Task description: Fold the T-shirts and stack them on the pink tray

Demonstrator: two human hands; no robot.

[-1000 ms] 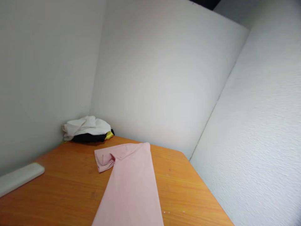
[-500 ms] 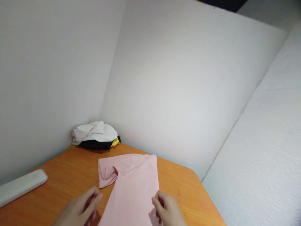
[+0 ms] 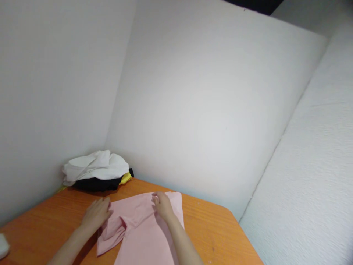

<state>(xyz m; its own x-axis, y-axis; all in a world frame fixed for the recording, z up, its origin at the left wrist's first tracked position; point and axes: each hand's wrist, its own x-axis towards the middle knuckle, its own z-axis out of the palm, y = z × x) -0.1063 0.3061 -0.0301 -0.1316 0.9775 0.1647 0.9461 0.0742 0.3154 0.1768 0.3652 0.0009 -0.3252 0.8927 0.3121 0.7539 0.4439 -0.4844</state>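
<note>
Left hand (image 3: 97, 212) at sleeve (image 3: 110, 240), right hand (image 3: 163, 205) over shirt (image 3: 143, 243) — apparently positioning, grips undeterminable — next move calls for secure pinches.

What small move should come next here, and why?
Perhaps the left hand should smooth the sleeve of the pink garment: folds bunch near its underarm, that hand is at its outer edge, and the right hand is over the garment's far end.

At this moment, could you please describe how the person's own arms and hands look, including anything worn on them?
The left hand and right hand are ungloved. The left forearm and right forearm are slim and uncovered as far as they show, with no sleeve, watch or bracelet visible. Details such as nails are too small to tell.
</note>
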